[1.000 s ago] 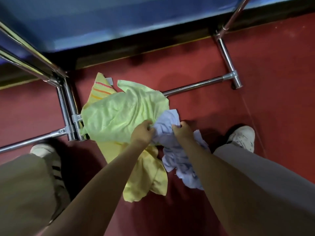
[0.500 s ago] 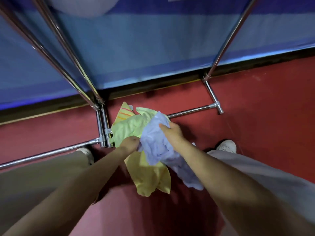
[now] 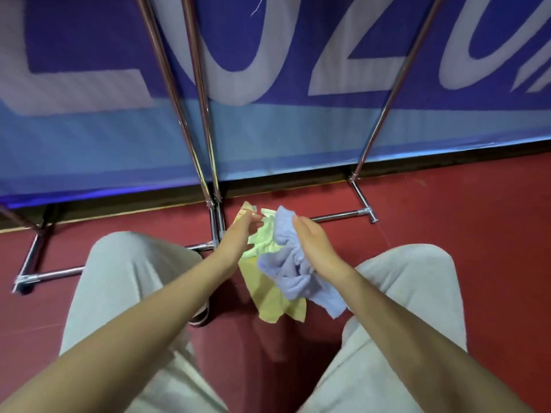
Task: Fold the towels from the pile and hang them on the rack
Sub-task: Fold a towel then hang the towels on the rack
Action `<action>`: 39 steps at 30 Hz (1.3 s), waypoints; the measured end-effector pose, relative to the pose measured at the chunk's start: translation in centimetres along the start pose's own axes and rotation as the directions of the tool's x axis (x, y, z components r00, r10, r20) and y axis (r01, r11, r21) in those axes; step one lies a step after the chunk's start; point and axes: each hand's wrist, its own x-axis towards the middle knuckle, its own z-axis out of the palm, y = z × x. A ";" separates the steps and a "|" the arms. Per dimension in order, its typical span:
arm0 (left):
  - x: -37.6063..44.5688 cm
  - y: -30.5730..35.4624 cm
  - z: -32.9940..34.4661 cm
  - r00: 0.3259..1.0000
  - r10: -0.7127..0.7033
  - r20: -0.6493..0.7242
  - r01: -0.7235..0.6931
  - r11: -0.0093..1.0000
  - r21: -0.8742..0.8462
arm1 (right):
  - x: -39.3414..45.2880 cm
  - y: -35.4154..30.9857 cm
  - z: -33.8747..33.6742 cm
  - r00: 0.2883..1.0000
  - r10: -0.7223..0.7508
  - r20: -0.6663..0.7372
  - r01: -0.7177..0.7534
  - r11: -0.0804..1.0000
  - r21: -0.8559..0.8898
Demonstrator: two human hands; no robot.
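A crumpled lavender towel (image 3: 287, 263) is lifted above the pile, and my right hand (image 3: 313, 245) holds it bunched against the palm. My left hand (image 3: 240, 236) hovers just left of it with relaxed fingers, apart from the cloth. Below on the red floor lies the pile: a light green towel (image 3: 262, 241), a yellow towel (image 3: 272, 296) and a yellow striped one (image 3: 247, 210). The chrome rack (image 3: 205, 120) rises right behind the pile. Its base bar (image 3: 337, 217) runs off to the right.
A blue banner (image 3: 268, 138) with large white letters stands behind the rack. My knees in light grey trousers (image 3: 125, 281) flank the pile, and a shoe (image 3: 199, 315) shows by the left leg. More rack base tubes (image 3: 44, 275) lie on the floor at the left.
The view tilted up and I straightened, lifting the lavender towel off the pile. My left hand let go of the towel and opened; my right hand still holds it.
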 end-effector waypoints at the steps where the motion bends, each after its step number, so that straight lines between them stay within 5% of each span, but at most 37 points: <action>1: -0.9 0.0 0.2 1.000 -0.027 -0.003 0.027 1.000 -0.016 | -0.8 0.2 0.3 1.000 -0.023 0.017 0.023 0.999 -0.032; 13: -5.7 -2.8 1.2 0.992 -0.125 -0.004 0.124 0.990 -0.073 | -6.0 0.6 1.1 0.981 -0.155 0.115 0.166 0.982 -0.089; 23: -7.0 -2.3 2.3 1.000 0.025 0.016 -0.023 0.995 -0.097 | -5.8 0.3 0.6 0.994 -0.107 0.021 0.108 0.993 -0.056; 32: -5.6 -2.7 2.0 0.999 0.049 -0.013 -0.050 0.990 -0.134 | -5.2 0.7 0.7 0.998 -0.029 0.053 0.016 0.970 0.242; 35: -4.7 -2.1 1.8 0.998 0.033 -0.052 -0.042 0.979 -0.200 | -4.4 1.3 0.7 1.000 0.009 0.027 -0.014 0.983 0.184; 39: -3.8 -1.6 1.1 0.996 0.071 -0.047 -0.080 0.976 -0.202 | -3.8 1.8 0.6 0.983 0.086 0.164 -0.091 0.996 0.023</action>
